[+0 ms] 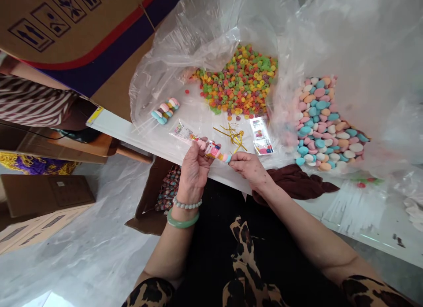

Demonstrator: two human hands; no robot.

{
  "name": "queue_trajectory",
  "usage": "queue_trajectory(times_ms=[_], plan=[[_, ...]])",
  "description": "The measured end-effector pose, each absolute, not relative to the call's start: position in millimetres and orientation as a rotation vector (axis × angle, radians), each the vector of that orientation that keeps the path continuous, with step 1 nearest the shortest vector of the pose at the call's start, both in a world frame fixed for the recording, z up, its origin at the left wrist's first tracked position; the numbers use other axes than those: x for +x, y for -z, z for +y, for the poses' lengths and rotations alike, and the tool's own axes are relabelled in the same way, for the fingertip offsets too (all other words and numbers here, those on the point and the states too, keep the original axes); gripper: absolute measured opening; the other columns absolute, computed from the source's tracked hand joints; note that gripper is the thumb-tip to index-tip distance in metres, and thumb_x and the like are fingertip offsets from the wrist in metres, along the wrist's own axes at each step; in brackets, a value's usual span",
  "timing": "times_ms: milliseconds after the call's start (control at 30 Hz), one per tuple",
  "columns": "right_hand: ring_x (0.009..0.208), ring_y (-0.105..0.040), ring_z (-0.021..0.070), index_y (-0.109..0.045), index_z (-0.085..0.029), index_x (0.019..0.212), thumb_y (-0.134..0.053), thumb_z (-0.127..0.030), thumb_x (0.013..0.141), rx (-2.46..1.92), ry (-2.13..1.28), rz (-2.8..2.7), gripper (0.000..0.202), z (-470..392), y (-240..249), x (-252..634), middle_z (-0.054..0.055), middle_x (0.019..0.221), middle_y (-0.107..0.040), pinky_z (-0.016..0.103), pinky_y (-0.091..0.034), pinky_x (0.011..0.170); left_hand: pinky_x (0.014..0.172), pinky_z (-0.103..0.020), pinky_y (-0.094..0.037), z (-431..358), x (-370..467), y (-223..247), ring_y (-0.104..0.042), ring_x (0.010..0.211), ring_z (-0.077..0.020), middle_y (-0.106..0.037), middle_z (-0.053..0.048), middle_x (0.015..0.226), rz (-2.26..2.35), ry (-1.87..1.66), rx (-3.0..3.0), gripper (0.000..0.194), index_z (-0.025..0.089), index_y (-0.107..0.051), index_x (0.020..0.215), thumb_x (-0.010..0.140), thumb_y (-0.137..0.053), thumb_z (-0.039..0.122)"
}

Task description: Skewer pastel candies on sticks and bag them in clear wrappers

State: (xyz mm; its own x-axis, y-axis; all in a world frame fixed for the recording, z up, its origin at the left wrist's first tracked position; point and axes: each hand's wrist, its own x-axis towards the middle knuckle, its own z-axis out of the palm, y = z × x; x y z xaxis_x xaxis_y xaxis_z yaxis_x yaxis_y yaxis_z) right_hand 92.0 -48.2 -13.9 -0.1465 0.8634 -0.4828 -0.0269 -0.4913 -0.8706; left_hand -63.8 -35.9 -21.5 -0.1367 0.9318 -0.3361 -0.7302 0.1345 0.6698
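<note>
Over the table's front edge, my left hand [195,164] is closed around a candy skewer [213,150] in a printed clear wrapper. My right hand [249,168] pinches the skewer's light blue end. Just beyond my hands lie gold twist ties [234,137] and a stack of printed clear bags [262,135]. Beside my left fingertips is another clear printed wrapper [181,130]. Farther left, several unwrapped candy skewers [166,111] on white sticks lie together.
Colourful ring gummies [238,86] and pastel oval candies [320,126] lie on plastic sheeting. A brown cloth [297,181] and white sticks [350,205] are to the right. Below left stands an open box [145,210] of wrapped candy; a large carton [109,29] and a person's striped clothing [33,102] are beyond.
</note>
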Motion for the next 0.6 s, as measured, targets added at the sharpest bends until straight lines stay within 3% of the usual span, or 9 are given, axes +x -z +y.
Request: queue_trajectory(times_ms=[200,400,467,600], plan=[[0.038,-0.017,0.0026,-0.051,-0.02,0.063,-0.069,-0.026,0.057,-1.404,-1.982,-0.769,0.02,-47,9,91,-0.01,0.045,-0.037,0.021,-0.005,0.04,0.078,-0.028,-0.056,-43,-52,19,-0.071,0.08,-0.0162,-0.07,-0.002,0.088,0.893,-1.388,0.415,0.03,0.016,-0.069,0.088,0.07,-0.083,0.036],[0.042,-0.016,0.0033,-0.047,-0.02,0.065,-0.066,-0.025,0.057,-1.188,-2.315,-0.573,0.021,-48,9,92,-0.009,0.051,-0.039,0.019,-0.009,0.04,0.077,-0.029,-0.056,-51,-44,20,-0.071,0.08,-0.0176,-0.07,-0.004,0.088,0.886,-1.334,0.418,0.038,0.015,-0.069,0.093,0.071,-0.081,0.043],[0.043,-0.018,0.0053,-0.047,-0.021,0.064,-0.063,-0.026,0.061,-1.299,-2.102,-0.716,0.017,-49,13,92,-0.009,0.051,-0.036,0.021,-0.013,0.041,0.08,-0.03,-0.056,-53,-42,22,-0.071,0.083,-0.0173,-0.07,-0.005,0.089,0.891,-1.338,0.407,0.035,0.015,-0.069,0.093,0.074,-0.079,0.042],[0.057,-0.041,0.0121,-0.049,-0.021,0.06,-0.057,-0.023,0.073,-1.512,-1.211,-1.388,0.015,-53,19,92,-0.003,0.058,-0.045,0.025,-0.033,0.055,0.087,-0.029,-0.053,-56,-39,26,-0.069,0.088,-0.0154,-0.07,-0.003,0.09,0.89,-1.386,0.399,0.027,0.017,-0.067,0.089,0.075,-0.078,0.037]])
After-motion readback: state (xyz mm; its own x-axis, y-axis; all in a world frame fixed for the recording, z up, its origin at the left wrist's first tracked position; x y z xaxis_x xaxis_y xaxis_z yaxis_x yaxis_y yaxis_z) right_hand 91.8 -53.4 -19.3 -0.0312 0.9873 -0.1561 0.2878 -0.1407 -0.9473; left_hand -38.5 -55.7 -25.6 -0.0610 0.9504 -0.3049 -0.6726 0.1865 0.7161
